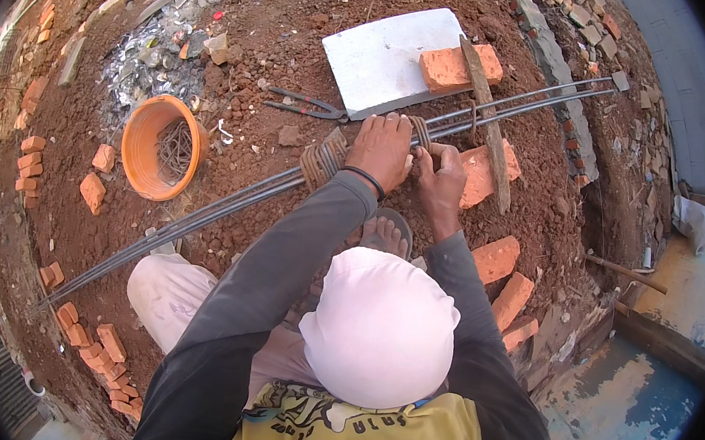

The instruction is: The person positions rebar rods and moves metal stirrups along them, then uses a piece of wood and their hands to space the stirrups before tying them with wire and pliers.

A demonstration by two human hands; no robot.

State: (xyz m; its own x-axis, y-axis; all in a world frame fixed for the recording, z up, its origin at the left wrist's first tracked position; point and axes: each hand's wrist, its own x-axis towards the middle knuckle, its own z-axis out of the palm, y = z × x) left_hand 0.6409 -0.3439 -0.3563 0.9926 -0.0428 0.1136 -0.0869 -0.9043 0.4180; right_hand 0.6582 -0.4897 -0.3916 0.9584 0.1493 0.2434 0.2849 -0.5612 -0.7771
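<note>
Several long grey steel reinforcing bars (199, 211) run diagonally across in front of me, with bundles of brown bent steel stirrups (323, 160) around them. My left hand (382, 153), a dark band at its wrist, is closed over the bars between two stirrup bundles. Just right of it, my right hand (442, 182) has its thumb and fingers closed at the lower end of the second bundle; the fingertips are partly hidden. A single stirrup (472, 117) hangs on the bars farther right. Pincers (306, 105) lie on the soil beyond my left hand.
An orange bucket (131, 145) holding wire pieces (175, 152) stands at left. A white slab (383, 56) carries a brick (446, 68). A wooden strip (491, 131) crosses the bars near another brick (488, 174). My sandalled foot (387, 234) is below my hands. More bricks (512, 299) lie right.
</note>
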